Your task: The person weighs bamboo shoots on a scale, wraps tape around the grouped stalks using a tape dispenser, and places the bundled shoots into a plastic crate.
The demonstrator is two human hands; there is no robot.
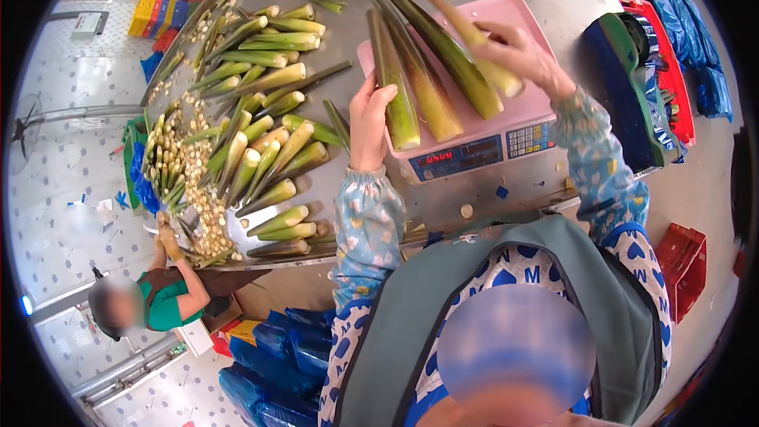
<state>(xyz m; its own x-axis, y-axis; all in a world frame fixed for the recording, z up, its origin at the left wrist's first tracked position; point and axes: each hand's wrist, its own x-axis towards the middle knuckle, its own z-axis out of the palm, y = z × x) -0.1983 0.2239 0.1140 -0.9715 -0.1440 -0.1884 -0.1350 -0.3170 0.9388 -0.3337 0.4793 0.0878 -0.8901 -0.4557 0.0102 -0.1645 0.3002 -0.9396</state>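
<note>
My left hand (369,120) is closed around the lower part of a green water bamboo shoot (402,115), at the left edge of the scale's pink tray (539,43). At the right side my right hand (523,55) grips a paler water bamboo shoot (496,71), its cut end pointing toward me. Between the hands lie a brownish shoot (431,95) and a dark green shoot (466,71), touched by neither hand. The electronic scale (466,160) has a lit red display and a keypad on its front.
A pile of shoots (273,130) covers the left of the metal table (348,213), beside scattered pale trimmings (207,213). Another person (178,292) works at the far left. A dark blue and green bag (624,87) and a red crate (681,265) stand right.
</note>
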